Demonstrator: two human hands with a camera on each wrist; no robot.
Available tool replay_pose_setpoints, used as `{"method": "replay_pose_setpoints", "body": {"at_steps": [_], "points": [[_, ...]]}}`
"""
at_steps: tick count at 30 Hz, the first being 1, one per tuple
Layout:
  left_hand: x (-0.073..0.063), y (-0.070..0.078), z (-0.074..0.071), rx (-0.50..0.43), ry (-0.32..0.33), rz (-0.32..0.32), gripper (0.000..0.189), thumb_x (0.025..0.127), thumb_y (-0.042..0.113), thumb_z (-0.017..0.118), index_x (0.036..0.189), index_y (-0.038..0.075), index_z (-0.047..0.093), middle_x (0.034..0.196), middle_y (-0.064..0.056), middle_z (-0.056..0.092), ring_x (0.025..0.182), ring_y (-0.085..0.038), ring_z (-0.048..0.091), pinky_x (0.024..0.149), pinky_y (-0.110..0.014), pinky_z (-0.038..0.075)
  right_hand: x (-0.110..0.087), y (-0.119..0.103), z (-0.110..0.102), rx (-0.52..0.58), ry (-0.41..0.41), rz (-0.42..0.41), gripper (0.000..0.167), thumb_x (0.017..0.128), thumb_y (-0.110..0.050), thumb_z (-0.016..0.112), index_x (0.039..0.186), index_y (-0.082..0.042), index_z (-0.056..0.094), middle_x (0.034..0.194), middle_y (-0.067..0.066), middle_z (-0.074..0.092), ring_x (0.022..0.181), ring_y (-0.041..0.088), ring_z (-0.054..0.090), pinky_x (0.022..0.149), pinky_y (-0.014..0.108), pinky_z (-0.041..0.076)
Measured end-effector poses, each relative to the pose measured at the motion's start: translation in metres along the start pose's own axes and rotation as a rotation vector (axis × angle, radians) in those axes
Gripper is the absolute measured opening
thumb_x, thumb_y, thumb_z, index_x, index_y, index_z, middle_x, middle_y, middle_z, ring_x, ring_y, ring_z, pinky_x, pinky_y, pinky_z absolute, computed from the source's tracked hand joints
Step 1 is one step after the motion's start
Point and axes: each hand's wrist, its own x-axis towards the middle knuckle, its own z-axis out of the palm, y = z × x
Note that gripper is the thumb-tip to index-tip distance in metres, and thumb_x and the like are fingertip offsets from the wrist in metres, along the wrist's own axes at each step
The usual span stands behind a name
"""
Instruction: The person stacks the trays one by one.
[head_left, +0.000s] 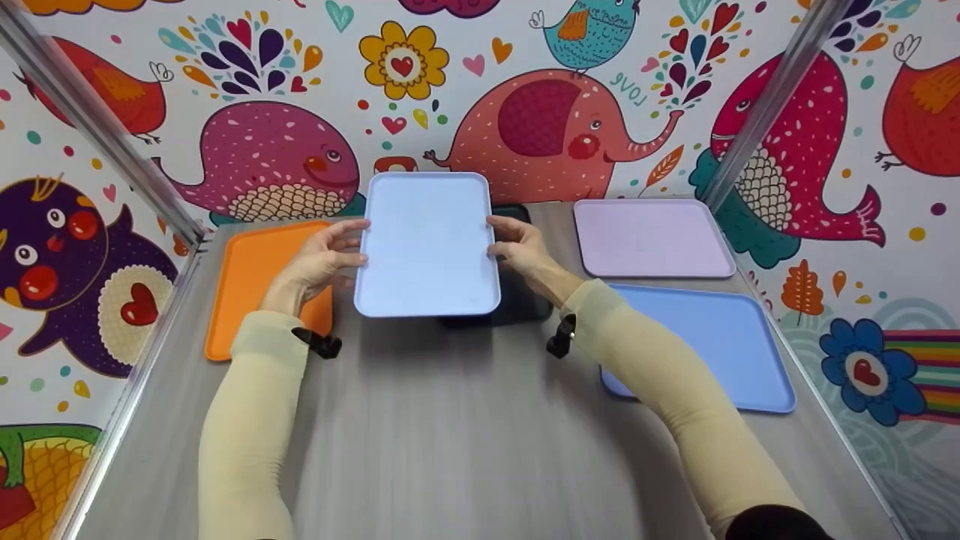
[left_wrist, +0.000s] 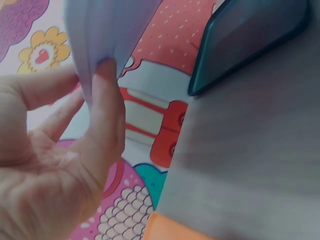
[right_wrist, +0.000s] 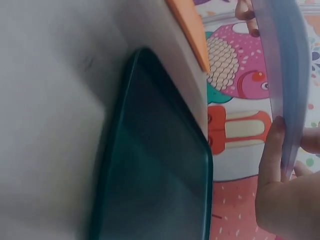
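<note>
A pale blue tray (head_left: pixel 427 244) is held up above the table, its long sides running away from me. My left hand (head_left: pixel 327 255) pinches its left edge between thumb and fingers; the left wrist view shows this hand (left_wrist: pixel 65 135) at the tray's rim. On the opposite edge my right hand (head_left: pixel 525 251) pinches it the same way, and in the right wrist view its fingers (right_wrist: pixel 271 155) press the tray's side. Beneath and to the right lies a dark green tray (right_wrist: pixel 155 165) on the table, partly hidden by the raised tray in the head view.
An orange tray (head_left: pixel 255 277) lies at the left, partly behind my left arm. At the right are a lilac tray (head_left: pixel 652 236) near the back and a blue tray (head_left: pixel 720 345) in front of it. Patterned walls (head_left: pixel 405 135) and metal posts (head_left: pixel 776 105) border the grey table (head_left: pixel 450 427).
</note>
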Motion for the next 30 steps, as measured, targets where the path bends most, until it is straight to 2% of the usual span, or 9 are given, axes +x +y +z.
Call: {"method": "replay_pose_setpoints", "body": {"at_steps": [6, 12, 20, 26, 30], "points": [[0.014, -0.006, 0.022, 0.024, 0.011, -0.01, 0.077, 0.103, -0.002, 0.072, 0.172, 0.018, 0.045, 0.163, -0.023, 0.053, 0.123, -0.028, 0.067, 0.086, -0.04, 0.072, 0.006, -0.001, -0.021, -0.092, 0.031, -0.007, 0.064, 0.093, 0.01, 0.068, 0.156, -0.004, 0.065, 0.162, 0.02, 0.063, 0.111, 0.017, 0.068, 0.085, 0.033, 0.06], [0.025, -0.011, 0.041, 0.044, 0.021, 0.0, 0.077, 0.1, -0.003, 0.074, 0.17, 0.017, 0.049, 0.16, -0.023, 0.054, 0.129, -0.032, 0.062, 0.085, -0.04, 0.071, 0.008, 0.004, -0.039, -0.18, 0.049, 0.012, 0.063, 0.094, 0.008, 0.069, 0.156, -0.004, 0.066, 0.163, 0.021, 0.061, 0.109, 0.016, 0.066, 0.083, 0.031, 0.06], [0.043, -0.022, 0.066, 0.134, 0.041, 0.007, 0.079, 0.096, -0.007, 0.075, 0.168, 0.012, 0.051, 0.152, -0.025, 0.056, 0.116, -0.029, 0.064, 0.08, -0.038, 0.071, 0.011, 0.011, -0.058, -0.256, 0.055, 0.027, 0.067, 0.094, 0.01, 0.066, 0.159, -0.005, 0.062, 0.164, 0.021, 0.06, 0.114, 0.02, 0.065, 0.075, 0.022, 0.059], [0.059, -0.029, 0.091, 0.184, 0.061, -0.021, 0.079, 0.093, -0.012, 0.075, 0.167, 0.008, 0.052, 0.148, -0.024, 0.055, 0.111, -0.027, 0.063, 0.081, -0.041, 0.07, 0.014, 0.024, -0.072, -0.367, 0.115, 0.062, 0.066, 0.095, 0.01, 0.064, 0.159, -0.005, 0.063, 0.162, 0.02, 0.062, 0.12, 0.022, 0.061, 0.09, 0.023, 0.052], [0.065, -0.032, 0.103, 0.197, 0.088, -0.037, 0.078, 0.094, -0.014, 0.072, 0.166, 0.008, 0.053, 0.145, -0.022, 0.054, 0.109, -0.027, 0.063, 0.079, -0.038, 0.068, 0.016, 0.028, -0.077, -0.409, 0.152, 0.066, 0.064, 0.094, 0.01, 0.063, 0.156, -0.005, 0.065, 0.162, 0.019, 0.064, 0.13, 0.027, 0.06, 0.102, 0.031, 0.053]]}}
